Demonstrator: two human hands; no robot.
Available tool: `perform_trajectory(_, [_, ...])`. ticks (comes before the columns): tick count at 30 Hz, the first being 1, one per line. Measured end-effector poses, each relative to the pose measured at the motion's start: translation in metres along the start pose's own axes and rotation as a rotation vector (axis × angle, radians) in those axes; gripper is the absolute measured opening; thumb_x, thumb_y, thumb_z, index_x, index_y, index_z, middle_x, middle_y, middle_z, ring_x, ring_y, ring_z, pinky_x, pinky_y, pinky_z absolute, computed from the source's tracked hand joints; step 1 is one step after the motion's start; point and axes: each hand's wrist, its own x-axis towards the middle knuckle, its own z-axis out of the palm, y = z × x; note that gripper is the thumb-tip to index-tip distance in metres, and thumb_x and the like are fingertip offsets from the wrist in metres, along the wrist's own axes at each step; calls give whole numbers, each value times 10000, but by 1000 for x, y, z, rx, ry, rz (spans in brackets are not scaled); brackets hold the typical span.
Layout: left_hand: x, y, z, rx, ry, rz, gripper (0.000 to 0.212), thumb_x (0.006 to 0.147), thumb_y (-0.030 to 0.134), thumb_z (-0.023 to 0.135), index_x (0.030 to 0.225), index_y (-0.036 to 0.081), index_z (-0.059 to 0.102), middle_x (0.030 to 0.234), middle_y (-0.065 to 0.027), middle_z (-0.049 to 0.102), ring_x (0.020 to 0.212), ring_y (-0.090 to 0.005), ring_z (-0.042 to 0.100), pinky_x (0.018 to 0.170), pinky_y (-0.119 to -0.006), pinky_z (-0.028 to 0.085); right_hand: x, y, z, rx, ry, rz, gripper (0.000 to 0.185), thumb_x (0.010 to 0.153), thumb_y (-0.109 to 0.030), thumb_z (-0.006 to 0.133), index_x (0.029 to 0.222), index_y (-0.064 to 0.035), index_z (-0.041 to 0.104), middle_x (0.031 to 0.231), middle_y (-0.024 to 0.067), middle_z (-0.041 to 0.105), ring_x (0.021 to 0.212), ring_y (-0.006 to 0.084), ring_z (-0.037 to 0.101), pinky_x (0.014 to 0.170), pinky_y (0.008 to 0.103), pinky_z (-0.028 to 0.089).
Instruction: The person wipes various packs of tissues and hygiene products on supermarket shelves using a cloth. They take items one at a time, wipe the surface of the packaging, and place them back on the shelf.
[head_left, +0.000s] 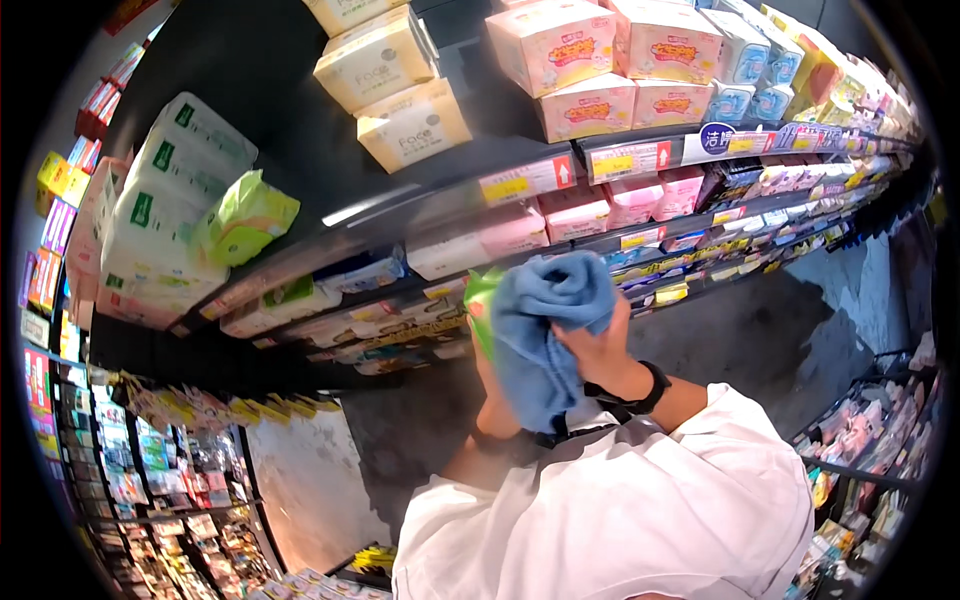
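Observation:
A bunched blue cloth (551, 322) is held up between my two hands, in front of my chest. My right hand (600, 341) grips the cloth from its right side, with a black band on that wrist. Behind the cloth, on its left, my left hand (491, 397) is mostly hidden. A green soft pack (482, 304) shows at the cloth's left edge, on the side of my left hand; its lower part is covered by the cloth. Which of its fingers touch the pack cannot be told.
A dark shelf (292, 142) ahead bears cream tissue packs (412, 124), pink tissue packs (574, 49), tall white packs (161, 202) and a green pack (251, 217). Lower shelves hold more packs. Racks of goods stand at left (150, 450) and right (862, 420).

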Motion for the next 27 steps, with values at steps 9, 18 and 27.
perform_trajectory(9, [-35,-41,32,-483,-16,-337,695,941,614,270,1340,60,396,1283,-121,476,1171,-244,486,1041,-380,370,-36,-28,-73,-322,-361,-304,849,569,-281,869,1288,-68,470,1304,192,440,1151,381,467,970,459,385])
perform_trajectory(18, [-68,-93,40,57,-111,-240,734,859,444,584,1394,54,267,1272,-106,455,1158,-209,495,957,-360,438,-64,-16,-123,-286,-8,-253,481,538,-15,680,1007,39,587,980,135,589,856,262,575,784,347,461])
perform_trajectory(27, [-69,-96,63,2,-117,-372,794,809,489,577,1387,21,300,1315,-147,450,1192,-248,493,978,-374,431,-83,-24,-149,-413,13,-206,423,571,-73,751,970,0,630,947,140,593,822,294,606,726,351,496])
